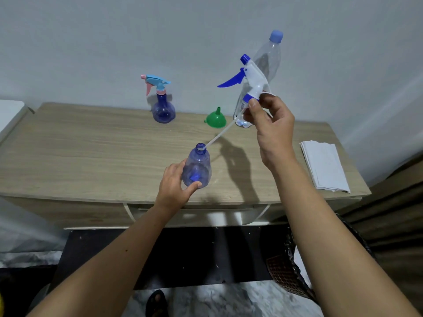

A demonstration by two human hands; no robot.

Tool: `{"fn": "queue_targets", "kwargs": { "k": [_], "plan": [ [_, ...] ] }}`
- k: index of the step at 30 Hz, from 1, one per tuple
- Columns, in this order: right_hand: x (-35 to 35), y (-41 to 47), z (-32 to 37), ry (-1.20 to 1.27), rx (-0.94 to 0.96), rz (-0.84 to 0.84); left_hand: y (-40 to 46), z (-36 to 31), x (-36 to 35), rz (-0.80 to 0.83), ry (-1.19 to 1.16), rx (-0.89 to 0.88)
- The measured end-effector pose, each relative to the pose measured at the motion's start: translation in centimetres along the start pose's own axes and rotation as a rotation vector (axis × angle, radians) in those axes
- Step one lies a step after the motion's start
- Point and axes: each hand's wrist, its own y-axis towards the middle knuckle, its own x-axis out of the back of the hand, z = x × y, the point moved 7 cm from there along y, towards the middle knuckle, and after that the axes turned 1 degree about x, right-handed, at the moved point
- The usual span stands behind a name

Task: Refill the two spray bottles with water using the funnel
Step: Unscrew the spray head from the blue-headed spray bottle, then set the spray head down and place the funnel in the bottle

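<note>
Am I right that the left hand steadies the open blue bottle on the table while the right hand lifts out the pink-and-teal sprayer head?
Not quite. The head view shows the right hand lifting a white-and-blue sprayer head, its tube tip at the mouth of the open blue bottle. The pink-and-teal sprayer head sits on the other bottle, farther back. The left hand does steady the open bottle on the table.

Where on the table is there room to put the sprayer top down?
The widest bare patch is the table's left half, left of the open bottle and the capped spray bottle. There is also a gap between the right hand and the paper stack. The back right is crowded: funnel beside water bottle.
</note>
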Motion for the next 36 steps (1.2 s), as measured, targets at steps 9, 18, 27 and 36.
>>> {"fn": "queue_targets", "kwargs": {
  "k": [9,18,27,36],
  "plan": [
    [3.7,0.3,-1.0,-0.002,-0.050,-0.059,0.0,0.0,0.1,0.020,0.009,0.020],
    [4.5,-2.9,-10.7,-0.213,-0.246,0.044,0.1,-0.3,0.2,-0.008,0.028,0.032],
    [4.0,-6.1,-19.1,-0.330,-0.414,0.125,0.2,0.1,0.3,-0.018,0.065,0.010],
    [4.8,-5.7,-21.1,-0.541,-0.402,0.097,-0.4,0.0,0.1,-0.034,0.039,-0.016]
  ]
}}
